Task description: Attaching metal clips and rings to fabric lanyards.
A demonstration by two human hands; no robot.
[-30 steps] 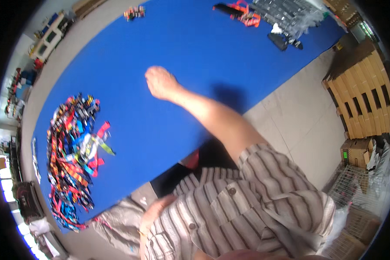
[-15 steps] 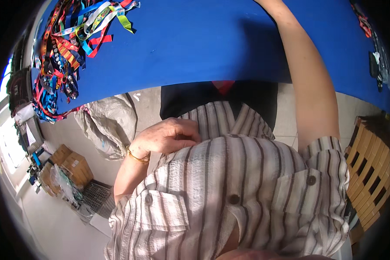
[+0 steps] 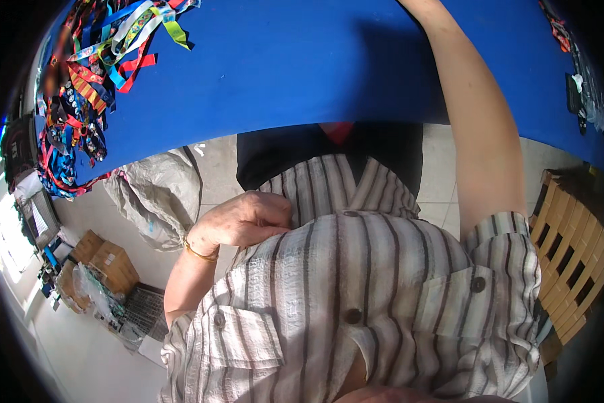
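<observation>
My left hand (image 3: 248,220), with a gold bangle (image 3: 200,250) at the wrist, is bent in against the front of my striped shirt (image 3: 315,255). Its fingers curl inward, and the tips are out of sight, so anything in them cannot be made out. My right arm reaches forward over the blue tabletop (image 3: 268,60). Only the wrist end of my right hand (image 3: 419,8) shows at the upper edge; its fingers are cut off. A heap of colourful printed ribbon straps (image 3: 87,87) lies on the table's left side, several ends trailing toward the middle.
A pale woven sack (image 3: 157,195) lies on the floor by the table's near left edge. Cardboard boxes (image 3: 112,265) and a dark wire crate (image 3: 141,309) stand farther left. A slatted wooden chair (image 3: 570,262) is at my right. Dark and clear-wrapped items (image 3: 577,94) lie at the table's right end.
The view has shifted slightly, so the ribbon straps, sack and my left hand sit farther left in the picture. Both arms keep nearly the same pose.
</observation>
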